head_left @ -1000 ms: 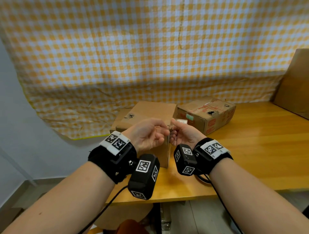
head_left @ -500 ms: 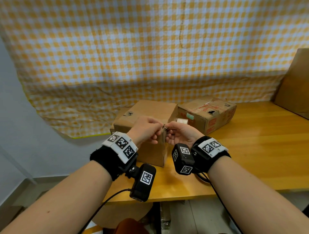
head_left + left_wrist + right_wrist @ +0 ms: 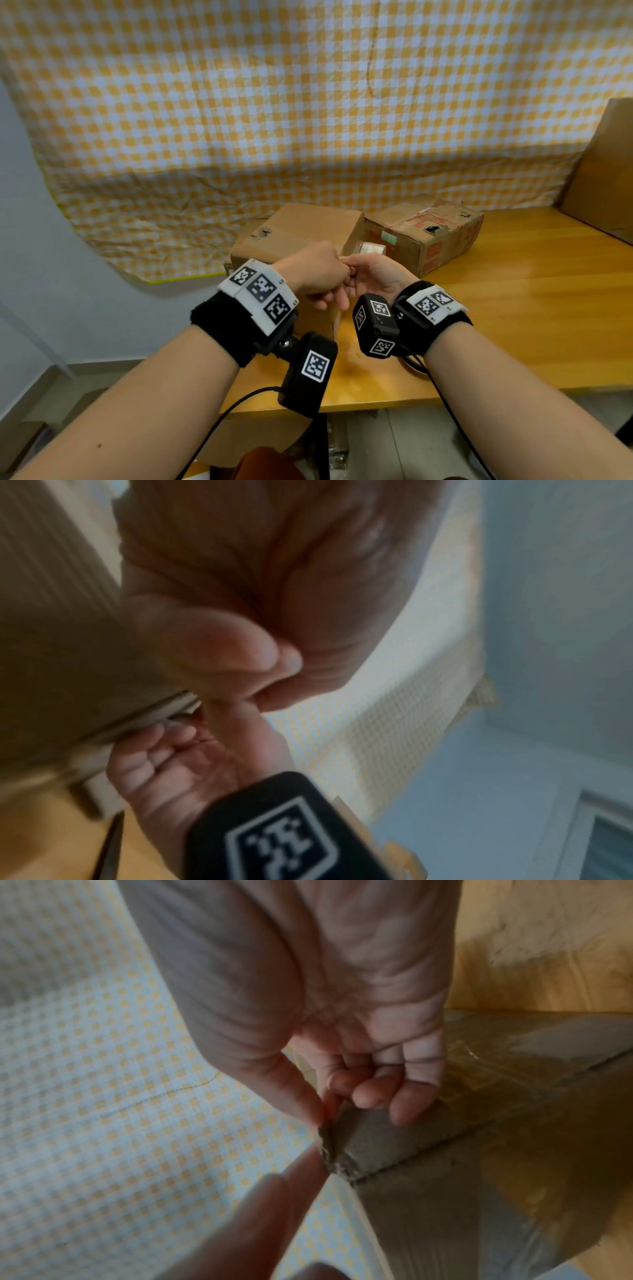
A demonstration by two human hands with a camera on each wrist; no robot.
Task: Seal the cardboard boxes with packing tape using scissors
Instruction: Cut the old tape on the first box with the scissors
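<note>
Cardboard box at frame centre on table, second box just right of it. Right hand pinches flap corner, thumb against forefinger. Left hand curled, touching right; hold unclear.

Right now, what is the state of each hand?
Left hand: curled, contents cannot be told.
Right hand: pinching a corner of the box flap.
</note>
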